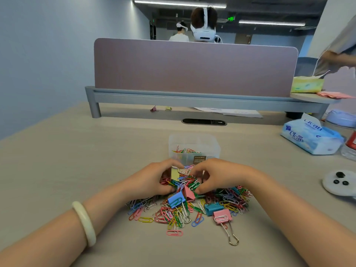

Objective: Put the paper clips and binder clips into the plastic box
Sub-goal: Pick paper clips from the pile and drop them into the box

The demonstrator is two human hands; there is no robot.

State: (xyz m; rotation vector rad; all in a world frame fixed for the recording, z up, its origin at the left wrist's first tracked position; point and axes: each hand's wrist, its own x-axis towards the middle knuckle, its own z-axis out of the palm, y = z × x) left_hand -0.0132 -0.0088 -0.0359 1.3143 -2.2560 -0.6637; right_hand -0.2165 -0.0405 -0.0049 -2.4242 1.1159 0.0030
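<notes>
A heap of coloured paper clips (179, 212) lies on the desk in front of me, with blue (175, 201) and pink binder clips (222, 216) mixed in. Just behind the heap stands the clear plastic box (194, 146), holding a few clips. My left hand (152, 180) and my right hand (217, 175) cup a bundle of clips (185, 182) between them at the far side of the heap, close to the box's front wall. A yellow binder clip (175, 174) shows between the fingers.
A purple divider panel (194, 66) on a grey shelf closes the back of the desk. A blue tissue pack (310, 137) and a white lid with black pieces (340, 183) lie to the right. People with headsets sit beyond the divider.
</notes>
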